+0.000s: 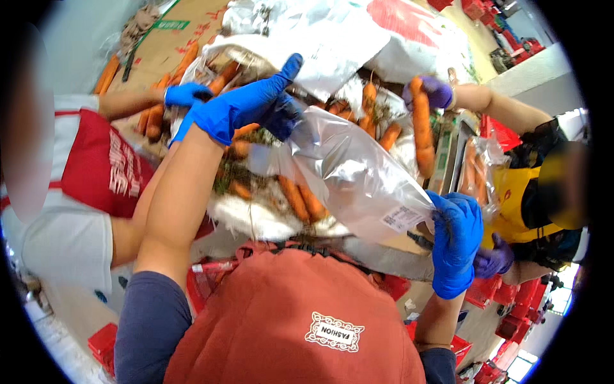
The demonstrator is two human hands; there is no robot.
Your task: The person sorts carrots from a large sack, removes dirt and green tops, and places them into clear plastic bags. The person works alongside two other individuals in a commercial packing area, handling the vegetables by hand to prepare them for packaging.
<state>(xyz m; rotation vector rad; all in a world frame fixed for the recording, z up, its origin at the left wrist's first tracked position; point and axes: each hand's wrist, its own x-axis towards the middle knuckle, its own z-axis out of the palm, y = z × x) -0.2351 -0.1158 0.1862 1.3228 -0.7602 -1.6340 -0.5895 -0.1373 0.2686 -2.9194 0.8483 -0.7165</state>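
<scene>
Thumb [291, 69] raised, gloved left hand [259, 105] extends beside glossy, crinkled plastic bag [348, 169]; grip unclear. Right hand [457, 237] pinches its labelled end.

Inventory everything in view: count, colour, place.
Clear bag: one, transparent, centre
Loose carrots: many, orange, centre and left
Held carrot: one, orange, in purple glove
Filled bag: one visible, clear with orange contents, right
Sacks: several, white, far side
Cardboard: count unclear, brown, upper left
Crates: many, red, both sides
Co-workers: two, red and yellow-black clothing, left and right
Own apron: one, rust red, lower centre
Left hand: one, blue-gloved, near bag's left end
Right hand: one, blue-gloved, holding bag's right end
</scene>
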